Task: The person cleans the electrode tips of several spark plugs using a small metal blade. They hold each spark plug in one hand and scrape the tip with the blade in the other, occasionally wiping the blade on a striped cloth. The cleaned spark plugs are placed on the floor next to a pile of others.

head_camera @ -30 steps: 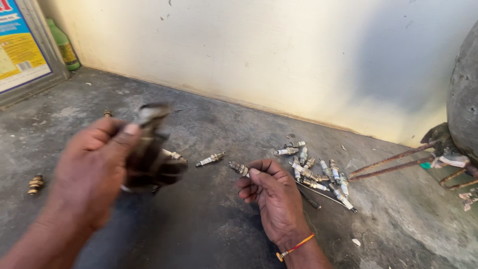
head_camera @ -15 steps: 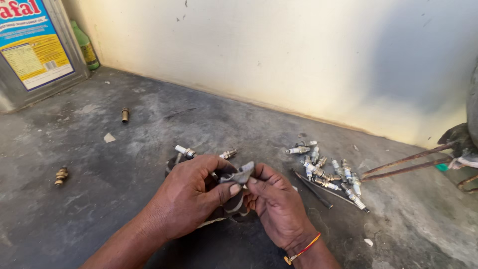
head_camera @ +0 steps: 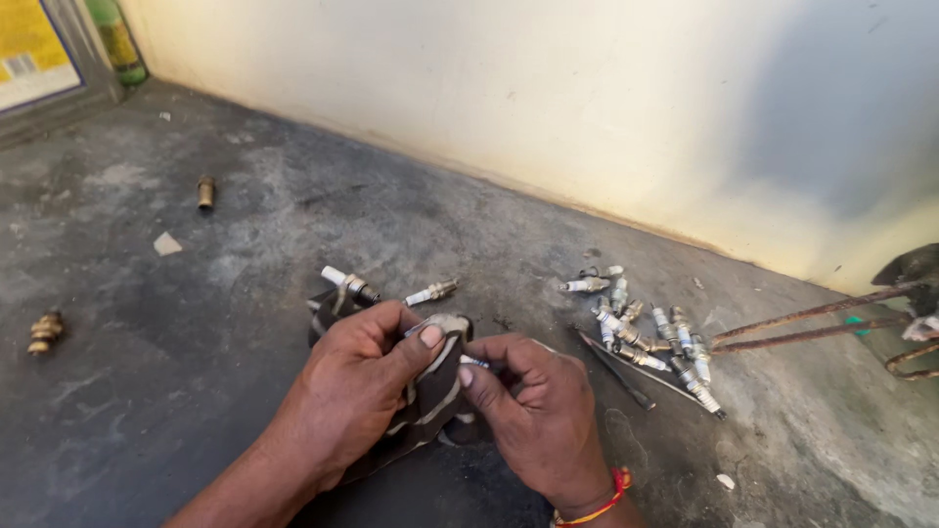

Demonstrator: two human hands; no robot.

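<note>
My left hand grips a dark, dirty cloth low over the concrete floor. My right hand pinches a small spark plug between thumb and fingers, its tip against the cloth. The two hands touch each other around the cloth. Two loose spark plugs lie just beyond the hands: one on the cloth's far edge, another to its right. A pile of several spark plugs lies to the right of my right hand.
A thin dark tool lies beside the pile. Rusty metal rods stretch from the right edge. Brass fittings rest at the left and farther back. A yellow-and-blue tin and a green bottle stand by the wall.
My left hand came in from the left with the cloth and met my right hand. Both hands now close around the cloth and the spark plug.
</note>
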